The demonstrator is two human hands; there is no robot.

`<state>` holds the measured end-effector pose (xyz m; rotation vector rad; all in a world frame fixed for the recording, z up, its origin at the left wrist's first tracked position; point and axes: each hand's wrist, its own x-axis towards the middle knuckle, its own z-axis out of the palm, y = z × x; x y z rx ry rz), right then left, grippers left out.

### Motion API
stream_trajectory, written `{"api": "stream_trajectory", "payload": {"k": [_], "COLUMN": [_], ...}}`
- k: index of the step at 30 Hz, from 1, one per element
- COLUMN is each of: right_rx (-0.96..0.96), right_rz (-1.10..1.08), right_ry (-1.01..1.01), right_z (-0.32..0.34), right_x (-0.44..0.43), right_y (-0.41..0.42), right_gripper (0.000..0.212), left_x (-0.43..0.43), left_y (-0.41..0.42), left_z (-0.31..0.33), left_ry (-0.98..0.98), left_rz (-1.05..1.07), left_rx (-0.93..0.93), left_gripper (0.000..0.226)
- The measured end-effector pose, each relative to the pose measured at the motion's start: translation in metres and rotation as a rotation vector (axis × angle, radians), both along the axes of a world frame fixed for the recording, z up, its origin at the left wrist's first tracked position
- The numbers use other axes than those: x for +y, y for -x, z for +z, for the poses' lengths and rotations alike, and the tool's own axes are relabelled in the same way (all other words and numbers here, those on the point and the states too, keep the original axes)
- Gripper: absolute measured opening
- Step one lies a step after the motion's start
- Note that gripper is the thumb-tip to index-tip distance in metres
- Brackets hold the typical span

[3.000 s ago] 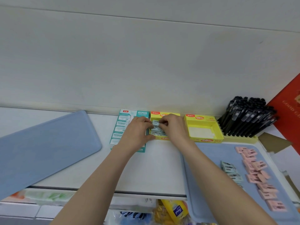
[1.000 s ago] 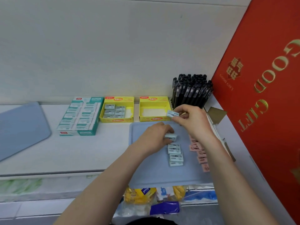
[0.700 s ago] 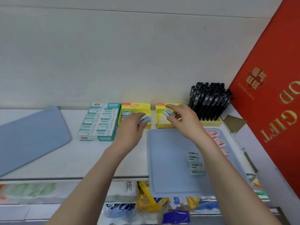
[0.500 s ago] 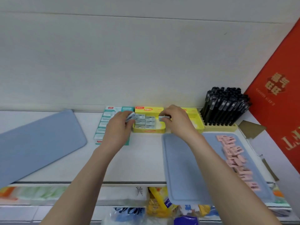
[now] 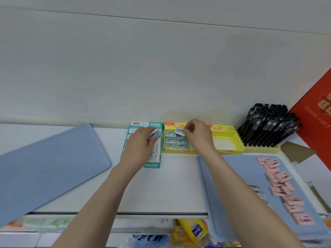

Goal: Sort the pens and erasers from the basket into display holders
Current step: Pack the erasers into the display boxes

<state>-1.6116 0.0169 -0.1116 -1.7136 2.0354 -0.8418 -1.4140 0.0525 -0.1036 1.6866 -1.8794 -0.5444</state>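
My left hand (image 5: 141, 145) grips a grey-labelled eraser (image 5: 155, 133) over the teal eraser box (image 5: 152, 161). My right hand (image 5: 198, 136) pinches another grey-labelled eraser (image 5: 179, 131) just above the left yellow display box (image 5: 169, 151), which holds several grey erasers (image 5: 176, 141). The right yellow box (image 5: 231, 138) shows a bare white floor. Black pens (image 5: 268, 126) stand packed in a holder at the back right. A blue tray (image 5: 238, 176) at the right carries several pink erasers (image 5: 284, 187) and a few grey ones (image 5: 257, 189) partly hidden by my right arm.
A second blue tray (image 5: 44, 165) lies tilted at the left of the white shelf (image 5: 170, 185). A red gift box (image 5: 317, 122) stands at the far right beside a brown cardboard flap (image 5: 295, 151). Packaged goods (image 5: 193, 231) show below the shelf edge.
Both hands picked grey erasers off the right blue tray and carried them left and back to the boxes. The right hand's eraser now hovers over the left yellow box.
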Motion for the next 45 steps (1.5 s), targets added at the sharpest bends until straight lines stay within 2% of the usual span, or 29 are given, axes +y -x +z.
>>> {"api": "stream_trajectory", "payload": {"k": [4, 8, 12, 22, 28, 35, 37, 40, 41, 43, 45], "right_rx": [0.206, 0.333, 0.432, 0.437, 0.579, 0.443, 0.22, -0.446, -0.567, -0.595, -0.538], "right_rz": [0.108, 0.177, 0.201, 0.292, 0.266, 0.235, 0.213, 0.239, 0.264, 0.264, 0.195], "right_ry": [-0.064, -0.022, -0.015, -0.023, -0.015, 0.011, 0.054, -0.078, -0.127, -0.138, -0.11], "right_z": [-0.004, -0.006, -0.008, -0.007, -0.007, -0.018, -0.014, -0.001, 0.001, 0.002, 0.001], "right_x": [-0.002, 0.0, -0.001, -0.008, -0.008, -0.007, -0.003, 0.006, 0.008, 0.009, 0.008], "right_y": [0.002, 0.002, 0.003, 0.003, 0.001, 0.003, 0.0, -0.008, -0.009, -0.007, 0.0], "right_gripper": [0.013, 0.023, 0.018, 0.024, 0.017, 0.017, 0.016, 0.012, 0.013, 0.017, 0.018], "left_x": [-0.007, -0.01, -0.012, -0.012, -0.014, -0.016, -0.018, -0.02, -0.02, -0.021, -0.02], "left_y": [0.003, 0.007, 0.011, 0.018, 0.019, 0.018, 0.018, 0.02, 0.021, 0.023, 0.023], "left_z": [-0.001, -0.001, -0.002, -0.002, -0.001, -0.003, -0.004, -0.004, -0.004, -0.003, -0.003], "left_ry": [0.001, -0.006, -0.007, -0.005, -0.01, -0.066, -0.087, -0.096, -0.1, -0.103, -0.093], "left_rz": [-0.028, -0.039, -0.044, -0.043, -0.033, -0.004, -0.002, -0.015, -0.022, -0.036, -0.023], "left_rx": [-0.002, 0.013, 0.018, -0.01, 0.014, 0.102, 0.155, 0.223, 0.232, 0.241, 0.246], "left_gripper": [0.033, 0.034, 0.033, 0.034, 0.032, 0.018, 0.016, 0.013, 0.012, 0.012, 0.013]}}
